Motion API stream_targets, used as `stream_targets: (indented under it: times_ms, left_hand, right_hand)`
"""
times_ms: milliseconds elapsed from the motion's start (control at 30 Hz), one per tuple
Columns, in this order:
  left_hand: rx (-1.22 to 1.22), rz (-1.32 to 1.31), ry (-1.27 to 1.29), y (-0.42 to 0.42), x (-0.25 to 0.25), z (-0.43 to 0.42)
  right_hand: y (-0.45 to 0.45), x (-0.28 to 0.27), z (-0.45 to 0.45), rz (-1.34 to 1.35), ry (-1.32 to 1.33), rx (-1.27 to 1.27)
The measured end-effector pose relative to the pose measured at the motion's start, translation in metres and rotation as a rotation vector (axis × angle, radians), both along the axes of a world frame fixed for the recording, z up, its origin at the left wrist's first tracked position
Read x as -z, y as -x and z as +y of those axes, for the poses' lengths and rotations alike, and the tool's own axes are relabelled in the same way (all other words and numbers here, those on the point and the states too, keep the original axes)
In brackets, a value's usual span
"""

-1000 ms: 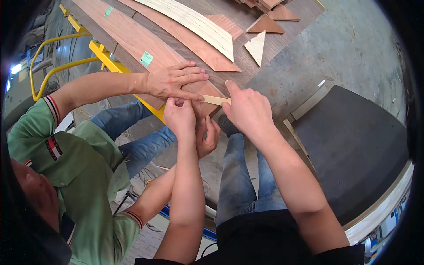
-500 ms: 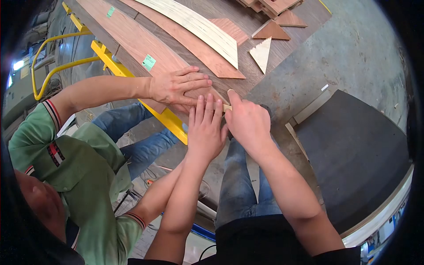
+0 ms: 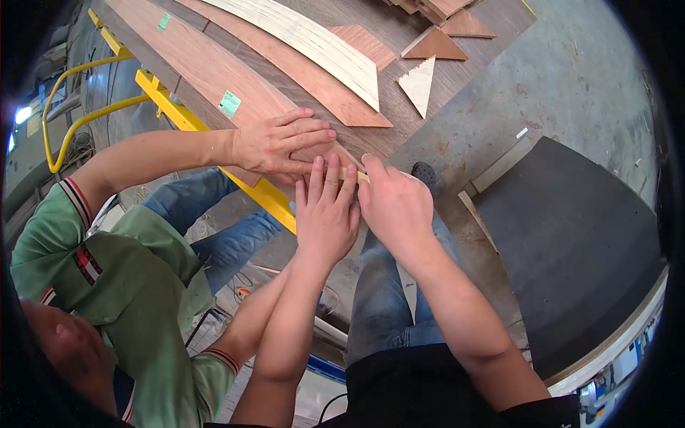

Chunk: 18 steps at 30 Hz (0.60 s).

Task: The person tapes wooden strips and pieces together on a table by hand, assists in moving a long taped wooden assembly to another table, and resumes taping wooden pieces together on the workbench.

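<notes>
Pale wood shows in a thin strip [image 3: 342, 173] at the near end of a long reddish board [image 3: 203, 64], mostly covered by hands. With my right grip [image 3: 397, 208] I hold the strip's outer end, fingers curled in and thumb close against it, just past the board's end. My left grip [image 3: 327, 222] is spread rather flat: the fingers lie stretched over the strip and the board's end, close to one another, with the thumb off to the side near my right thumb. Whether anything presses up from below, I cannot tell.

A co-worker's hand [image 3: 280, 146] lies palm down on the board, just beyond my left fingertips, its fingers fanned out. The other arm, in a green sleeve [image 3: 214, 374], passes behind my left forearm, and the hand at its end is hidden from me.

Two green labels [image 3: 229, 104] are stuck on the board, which rests along the side of a wood-grained table [image 3: 451, 75]. Beside it lie a curved reddish piece [image 3: 342, 105] and, partly over that, a curved whitish piece [image 3: 314, 46]. Nearer the table's edge sit a small pale triangle [image 3: 419, 85] and a brown triangle [image 3: 437, 46]. A yellow frame [image 3: 267, 198] runs under the table on my left, and a dark panel [image 3: 571, 250] stands well apart on my right.
</notes>
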State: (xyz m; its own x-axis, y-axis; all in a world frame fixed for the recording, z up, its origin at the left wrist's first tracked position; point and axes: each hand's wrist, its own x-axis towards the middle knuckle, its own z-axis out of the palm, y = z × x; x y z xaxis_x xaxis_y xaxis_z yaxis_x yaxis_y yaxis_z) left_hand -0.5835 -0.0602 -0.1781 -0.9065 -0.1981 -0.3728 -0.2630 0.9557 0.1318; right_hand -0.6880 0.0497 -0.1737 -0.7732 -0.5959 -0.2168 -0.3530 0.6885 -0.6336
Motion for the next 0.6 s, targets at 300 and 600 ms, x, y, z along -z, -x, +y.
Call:
stream_targets:
  times_ms: [300, 600]
  left_hand:
    - [-0.057, 0.138, -0.128, 0.008, 0.003, -0.014]
    - [-0.036, 0.357, 0.066, 0.013, 0.017, -0.015]
  right_hand:
    - [-0.001, 0.002, 0.004, -0.087, -0.076, 0.027]
    - [-0.002, 0.005, 0.007, -0.138, -0.114, 0.028]
